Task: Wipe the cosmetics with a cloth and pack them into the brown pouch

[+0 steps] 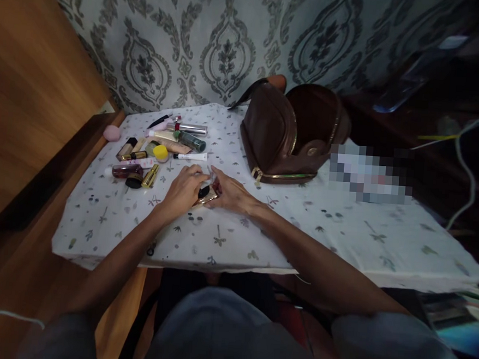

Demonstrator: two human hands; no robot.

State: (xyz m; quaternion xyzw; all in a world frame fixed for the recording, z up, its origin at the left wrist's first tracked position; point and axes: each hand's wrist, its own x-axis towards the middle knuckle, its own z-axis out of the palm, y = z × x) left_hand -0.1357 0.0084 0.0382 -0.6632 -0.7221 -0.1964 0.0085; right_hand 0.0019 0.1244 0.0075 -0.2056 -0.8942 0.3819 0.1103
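My left hand and my right hand meet on the patterned cloth, their fingers curled round a small cluster of cosmetics. Between them show a black round-topped item and a flat gold-edged case. Something clear and something dark red sit by the right fingertips, too covered to name. Just beyond the left hand lies a white tube with a black cap. A gold lipstick tube and a black-lidded jar rest to the left of that hand.
An unzipped brown leather bag stands at the back right. Several cosmetics lie at left, among them a yellow-lidded jar, a dark green bottle and a silver tube. A pink sponge sits by the wooden panel. Cables hang at right.
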